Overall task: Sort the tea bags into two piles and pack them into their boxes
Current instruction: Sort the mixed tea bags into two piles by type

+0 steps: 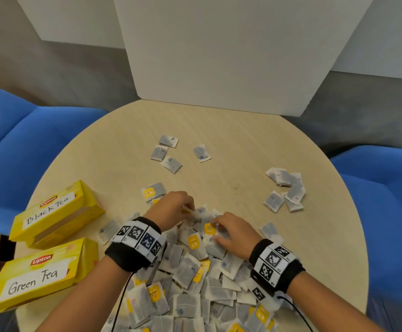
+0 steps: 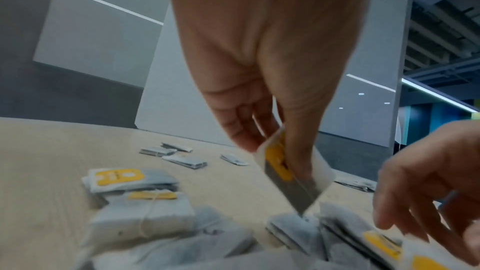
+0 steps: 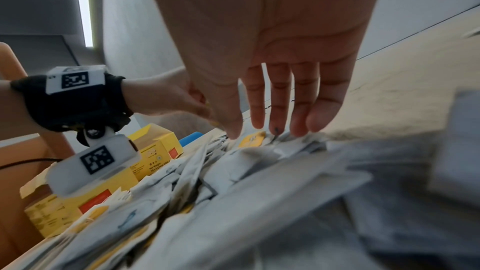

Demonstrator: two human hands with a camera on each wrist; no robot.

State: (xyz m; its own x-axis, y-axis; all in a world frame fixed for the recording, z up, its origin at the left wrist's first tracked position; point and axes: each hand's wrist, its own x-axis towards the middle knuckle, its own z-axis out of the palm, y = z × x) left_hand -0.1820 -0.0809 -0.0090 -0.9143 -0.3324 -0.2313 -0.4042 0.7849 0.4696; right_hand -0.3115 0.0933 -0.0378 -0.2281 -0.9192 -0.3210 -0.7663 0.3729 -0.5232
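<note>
On the round pale wooden table (image 1: 219, 130), a big heap of grey paper tea bags (image 1: 190, 279) lies at the near edge. The left hand (image 1: 171, 209) pinches a yellow-tagged tea bag (image 2: 291, 174) between thumb and fingers, just above the heap. The right hand (image 1: 233, 233) is spread, fingertips (image 3: 298, 128) touching bags on top of the heap. Two yellow cardboard boxes sit at the left: the one labelled Black Tea (image 1: 56, 212) farther, the one labelled Green Tea (image 1: 39, 274) nearer. Small sorted groups lie far centre (image 1: 169, 153) and far right (image 1: 285, 190).
</note>
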